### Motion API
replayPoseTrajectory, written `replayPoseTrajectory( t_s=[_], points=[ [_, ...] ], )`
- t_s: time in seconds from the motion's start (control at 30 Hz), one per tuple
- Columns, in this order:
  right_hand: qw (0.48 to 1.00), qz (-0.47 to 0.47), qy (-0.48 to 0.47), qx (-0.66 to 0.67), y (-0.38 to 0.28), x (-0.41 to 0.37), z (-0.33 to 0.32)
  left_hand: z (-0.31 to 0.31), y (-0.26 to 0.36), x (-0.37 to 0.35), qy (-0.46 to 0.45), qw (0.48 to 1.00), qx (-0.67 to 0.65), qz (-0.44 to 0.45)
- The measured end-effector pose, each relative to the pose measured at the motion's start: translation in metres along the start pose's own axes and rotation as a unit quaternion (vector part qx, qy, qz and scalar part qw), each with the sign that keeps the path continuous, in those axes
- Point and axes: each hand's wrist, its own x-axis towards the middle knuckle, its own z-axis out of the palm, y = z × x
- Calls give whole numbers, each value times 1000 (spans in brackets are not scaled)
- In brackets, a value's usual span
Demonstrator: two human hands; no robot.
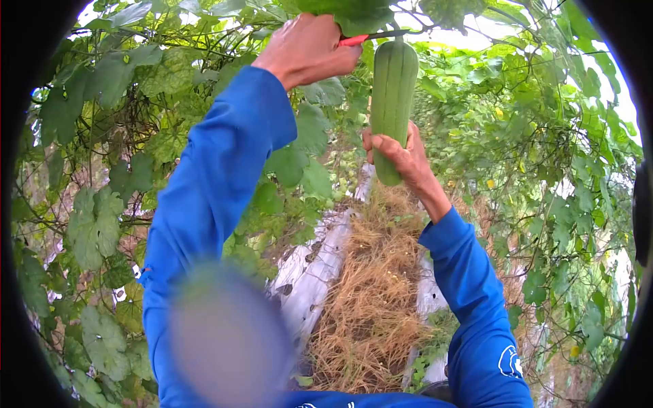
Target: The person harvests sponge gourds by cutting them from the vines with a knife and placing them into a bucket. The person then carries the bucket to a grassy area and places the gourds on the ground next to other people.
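Observation:
A long green gourd (393, 95) hangs upright from the vines by its stem. My right hand (408, 158) is closed around its lower part, thumb across the front. Up at the top, my left hand (309, 49) grips a cutting tool with a red handle (354, 41). The tool's dark blade (389, 34) lies at the stem, just above the gourd's top end. Leaves partly cover the top of my left hand.
Leafy vines (102, 224) rise on the left and more foliage (544, 170) on the right, meeting overhead. Dry straw (371, 292) covers the path between strips of pale sheeting (320, 265). A blurred round object (231, 333) is close to the camera at lower left.

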Motion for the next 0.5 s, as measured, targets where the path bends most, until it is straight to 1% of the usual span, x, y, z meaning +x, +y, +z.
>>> replayPoseTrajectory(
  t_s=[0.03, 0.07, 0.1, 0.17, 0.2, 0.27, 0.3, 0.37, 0.43, 0.5],
  points=[
    [1000, -1, -1, 4, 2, 1, 2, -5, 2, 4, -6, 1000, 20, -4],
    [1000, -8, -5, 9, 3, 3, 5, -13, 4, 9, -90, 993, 68, -24],
    [1000, -17, -9, 13, 5, 4, 7, -16, 8, 11, -91, 993, 71, -25],
    [999, -16, -7, 31, 8, 5, 11, -17, 16, 14, -116, 983, 142, 3],
    [999, -13, -3, 46, 9, 5, 13, -17, 16, 16, -118, 982, 145, 3],
    [999, -5, 2, 53, 11, 6, 17, -15, 17, 23, -79, 989, 119, 28],
    [998, 3, 7, 57, 11, 7, 18, -14, 17, 28, -82, 989, 119, 29],
    [997, 7, 11, 72, 8, 6, 24, -10, 19, 36, -78, 985, 145, 53],
    [996, 13, 15, 87, 4, 5, 24, -13, 22, 38, -103, 982, 149, 56],
    [996, 6, -9, 85, 0, 7, 20, -7, 7, 47, -84, 976, 196, 45]
  ],
)
